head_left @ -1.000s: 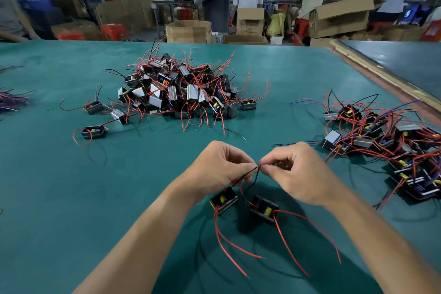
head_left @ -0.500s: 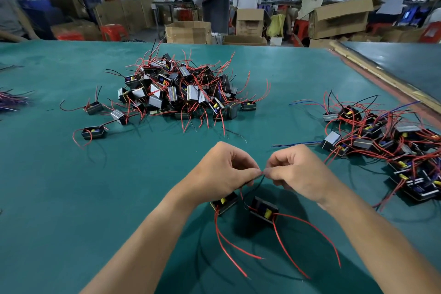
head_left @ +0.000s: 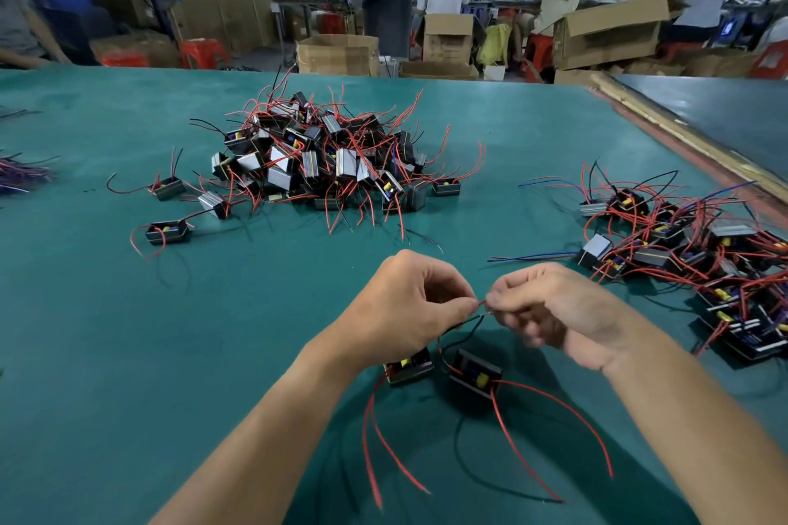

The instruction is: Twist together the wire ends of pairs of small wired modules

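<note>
Right in front of the body, head view: the left hand [head_left: 409, 307] and right hand [head_left: 558, 311] meet almost fingertip to fingertip over the green table [head_left: 128, 354]. The wire ends [head_left: 482, 303] sit in the tiny gap between them. Both hands are curled up and pinching, with the left thumb and forefinger clamped on the wires from one side and the right ones from the other. The right hand is a bit blurry, so I can't call its exact finger placement.

What matters here imo is that the pinched bit of wire runs side to side, straight from one set of fingertips to the other. So the twist axis is pretty much left-right across the view. Neither hand is nearer, since the joint is smack between them and touching both.

From there a red and a black lead drop down toward the person to the two modules. The left module [head_left: 409, 367] sits below the left wrist, partly hidden by it. The right module [head_left: 475, 371] is just beside it, under the gap between the hands. I can't tell whether they rest on the table or dangle just above it. Their spare red leads trail off toward the near edge.

My guess is the twist is under way but not done, and the next move is rolling the ends around that left-right line.

The big pile [head_left: 324, 166] of loose modules lies well beyond the hands. The heap with blue wires [head_left: 682, 243] is off to the right, well apart.
</note>
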